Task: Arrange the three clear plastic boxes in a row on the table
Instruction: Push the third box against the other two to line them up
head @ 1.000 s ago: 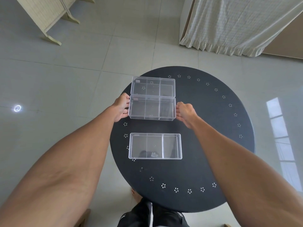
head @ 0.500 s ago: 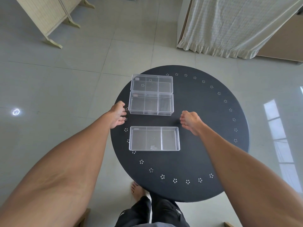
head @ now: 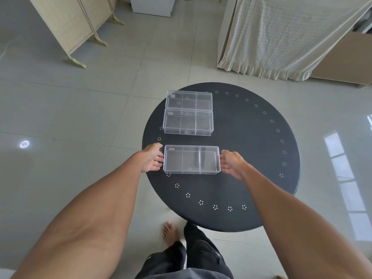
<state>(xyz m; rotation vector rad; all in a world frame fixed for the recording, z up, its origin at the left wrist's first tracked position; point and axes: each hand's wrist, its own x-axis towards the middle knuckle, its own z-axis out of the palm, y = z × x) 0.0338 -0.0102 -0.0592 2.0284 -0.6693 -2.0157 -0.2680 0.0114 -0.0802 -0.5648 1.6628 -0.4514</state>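
Note:
Three clear plastic boxes lie on the round black table (head: 251, 158). The far box (head: 189, 99) and the middle box (head: 188, 122) sit touching each other, long sides together, at the table's back left. The near box (head: 191, 160) lies a short gap in front of them. My left hand (head: 152, 158) presses its fingers against that box's left end. My right hand (head: 231, 163) touches its right end, so the box sits gripped between both hands, still flat on the table.
A folding screen (head: 68, 23) stands at the back left and a curtain (head: 281, 37) hangs at the back right. My bare foot (head: 170, 232) is on the tiled floor by the table's near edge. The table's right half holds nothing.
Both hands let go of the middle box, left beside the far one, and drew back toward me. They now close on the two ends of the near box.

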